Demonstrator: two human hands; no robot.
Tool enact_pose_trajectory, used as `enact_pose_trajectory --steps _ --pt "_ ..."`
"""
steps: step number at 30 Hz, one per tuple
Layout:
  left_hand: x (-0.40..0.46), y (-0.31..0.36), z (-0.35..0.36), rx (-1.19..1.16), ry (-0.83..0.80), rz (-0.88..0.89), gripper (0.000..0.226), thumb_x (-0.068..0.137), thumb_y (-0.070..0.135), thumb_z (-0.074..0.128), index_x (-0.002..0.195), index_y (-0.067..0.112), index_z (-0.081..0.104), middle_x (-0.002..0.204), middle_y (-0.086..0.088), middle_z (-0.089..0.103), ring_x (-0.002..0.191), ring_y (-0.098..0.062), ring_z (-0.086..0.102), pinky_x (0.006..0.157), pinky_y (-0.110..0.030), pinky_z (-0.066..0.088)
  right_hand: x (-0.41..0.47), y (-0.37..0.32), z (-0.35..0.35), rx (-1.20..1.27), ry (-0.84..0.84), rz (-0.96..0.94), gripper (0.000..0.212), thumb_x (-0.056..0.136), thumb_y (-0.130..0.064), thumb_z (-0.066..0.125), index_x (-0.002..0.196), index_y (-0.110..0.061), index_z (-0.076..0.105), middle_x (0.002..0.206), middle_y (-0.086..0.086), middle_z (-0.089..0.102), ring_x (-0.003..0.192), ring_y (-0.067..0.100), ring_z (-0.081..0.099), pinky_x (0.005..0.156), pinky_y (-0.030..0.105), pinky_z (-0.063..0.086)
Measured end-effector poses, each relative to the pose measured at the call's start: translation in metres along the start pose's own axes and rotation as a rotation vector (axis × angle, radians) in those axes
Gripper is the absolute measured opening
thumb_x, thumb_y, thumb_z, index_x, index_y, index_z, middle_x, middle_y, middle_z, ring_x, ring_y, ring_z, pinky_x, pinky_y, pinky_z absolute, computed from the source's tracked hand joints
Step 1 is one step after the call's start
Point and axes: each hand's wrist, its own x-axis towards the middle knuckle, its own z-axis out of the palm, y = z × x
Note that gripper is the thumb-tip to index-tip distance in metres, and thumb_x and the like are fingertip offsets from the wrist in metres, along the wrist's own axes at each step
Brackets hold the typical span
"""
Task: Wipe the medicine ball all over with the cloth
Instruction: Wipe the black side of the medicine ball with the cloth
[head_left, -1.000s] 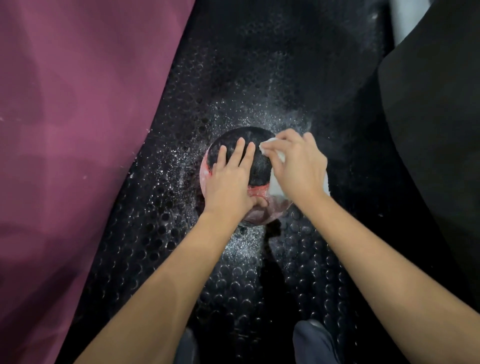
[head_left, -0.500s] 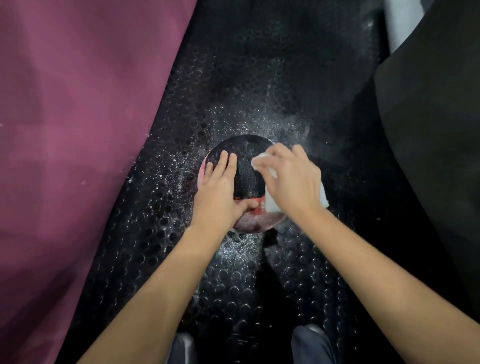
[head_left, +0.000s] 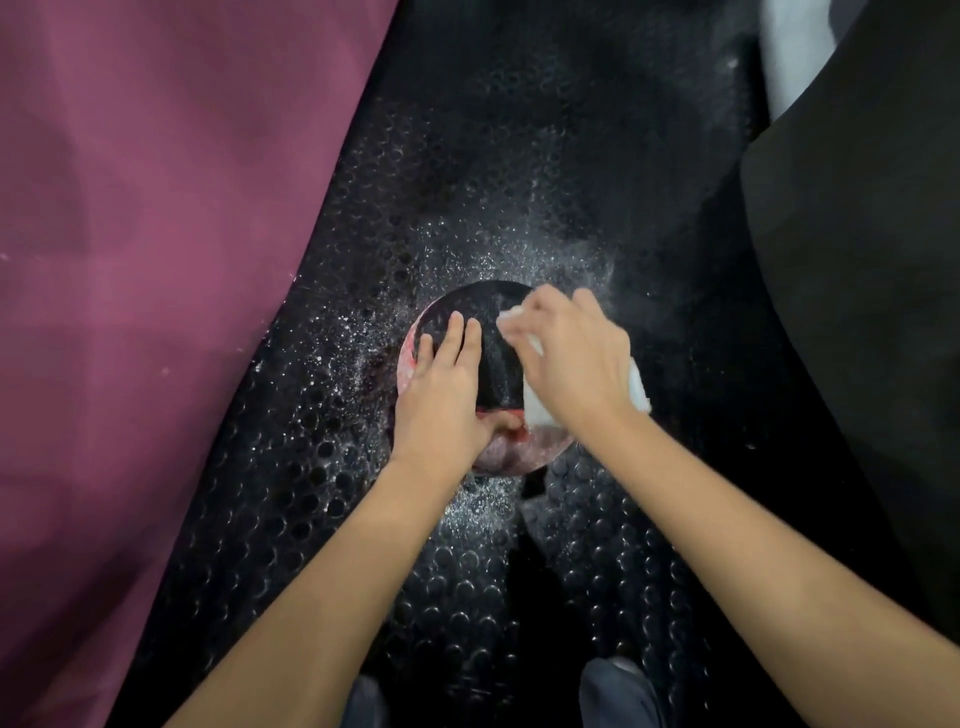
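The medicine ball (head_left: 491, 348), black on top with a red and pale lower part, sits on the black studded floor mat (head_left: 467, 182) in the middle of the view. My left hand (head_left: 447, 395) lies flat on the ball's left side, fingers together, thumb on the red band. My right hand (head_left: 571, 364) presses a white cloth (head_left: 535, 415) against the ball's right side; the fingers are blurred with motion. Part of the cloth sticks out behind the wrist.
A large maroon padded surface (head_left: 156, 260) fills the left. A dark panel (head_left: 857, 260) stands at the right, with something white (head_left: 795, 47) behind it. White specks dust the mat around the ball. My knees (head_left: 613, 691) show at the bottom edge.
My right hand with the cloth has shifted slightly up and across the ball's top right. The left hand has stayed in place on the ball.
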Motion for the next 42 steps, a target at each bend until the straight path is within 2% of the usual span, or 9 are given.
enact_pose_trajectory --steps 3,7,12,21,26,31,36,40,42 --pt "-0.004 -0.004 0.003 0.016 -0.006 0.009 0.108 0.082 0.051 0.067 0.155 0.016 -0.004 0.163 0.002 -0.006 0.15 -0.027 -0.001 0.121 -0.043 0.014 -0.013 0.0 -0.002 -0.034 -0.035 -0.084 0.014 0.091 -0.031 0.061 0.087 -0.033 0.074 0.091 -0.011 0.062 0.08 0.018 0.048 0.045 0.019 0.02" --pt "-0.011 -0.004 0.013 0.055 0.004 0.039 0.109 0.083 0.05 0.067 0.154 0.017 -0.008 0.163 0.003 -0.01 0.15 -0.028 -0.003 0.122 -0.041 0.013 0.03 0.011 -0.005 0.0 -0.106 0.098 0.021 0.098 -0.032 0.05 0.099 -0.036 0.07 0.112 -0.011 0.059 0.102 0.018 0.047 0.063 0.03 0.034" --pt "-0.016 -0.009 0.014 0.051 0.003 0.042 0.108 0.084 0.05 0.065 0.154 0.017 -0.009 0.162 0.004 -0.012 0.15 -0.026 -0.007 0.122 -0.039 0.012 -0.012 -0.001 -0.006 -0.028 -0.112 -0.07 0.02 0.097 -0.034 0.051 0.098 -0.035 0.071 0.105 -0.012 0.06 0.089 0.015 0.044 0.049 0.023 0.024" --pt "-0.011 -0.005 0.013 0.036 0.011 0.042 0.107 0.084 0.049 0.067 0.155 0.016 -0.006 0.163 0.004 -0.008 0.15 -0.026 -0.004 0.121 -0.038 0.015 -0.007 -0.006 -0.005 -0.024 -0.101 -0.066 0.023 0.098 -0.035 0.048 0.1 -0.035 0.071 0.105 -0.012 0.06 0.094 0.017 0.046 0.052 0.025 0.027" --pt "-0.011 0.0 0.014 0.058 0.019 0.064 0.109 0.082 0.052 0.066 0.155 0.016 -0.007 0.163 0.003 -0.009 0.15 -0.027 -0.003 0.12 -0.037 0.014 0.03 0.005 -0.002 0.037 -0.132 0.131 0.021 0.097 -0.033 0.05 0.1 -0.036 0.07 0.112 -0.013 0.059 0.101 0.017 0.047 0.065 0.03 0.036" --pt "-0.011 -0.006 0.011 0.023 0.008 0.047 0.11 0.08 0.051 0.069 0.155 0.017 -0.004 0.163 0.004 -0.006 0.15 -0.024 -0.003 0.121 -0.037 0.016 -0.005 -0.006 -0.008 -0.029 -0.146 -0.063 0.024 0.099 -0.037 0.046 0.106 -0.037 0.068 0.11 -0.013 0.057 0.097 0.016 0.045 0.058 0.027 0.031" --pt "-0.012 -0.007 0.008 -0.01 -0.007 0.054 0.111 0.078 0.05 0.07 0.155 0.02 -0.004 0.162 0.007 -0.008 0.15 -0.022 -0.005 0.119 -0.035 0.013 0.031 0.006 -0.004 0.047 -0.149 0.133 0.02 0.097 -0.034 0.051 0.101 -0.037 0.07 0.113 -0.013 0.059 0.105 0.018 0.048 0.067 0.03 0.036" --pt "-0.011 -0.02 -0.001 -0.073 -0.014 0.004 0.115 0.072 0.051 0.074 0.155 0.021 0.0 0.162 0.009 -0.003 0.15 -0.019 -0.002 0.118 -0.037 0.019 0.003 -0.009 -0.008 0.024 -0.173 -0.067 0.021 0.098 -0.037 0.048 0.102 -0.039 0.069 0.108 -0.015 0.056 0.097 0.011 0.043 0.058 0.026 0.031" --pt "-0.011 -0.026 -0.006 -0.124 -0.019 -0.003 0.115 0.071 0.048 0.075 0.155 0.021 0.003 0.162 0.009 -0.002 0.15 -0.019 -0.001 0.119 -0.039 0.017 -0.011 -0.002 -0.008 0.174 -0.081 0.036 0.019 0.095 -0.041 0.052 0.101 -0.041 0.069 0.108 -0.019 0.057 0.092 0.005 0.04 0.057 0.025 0.029"
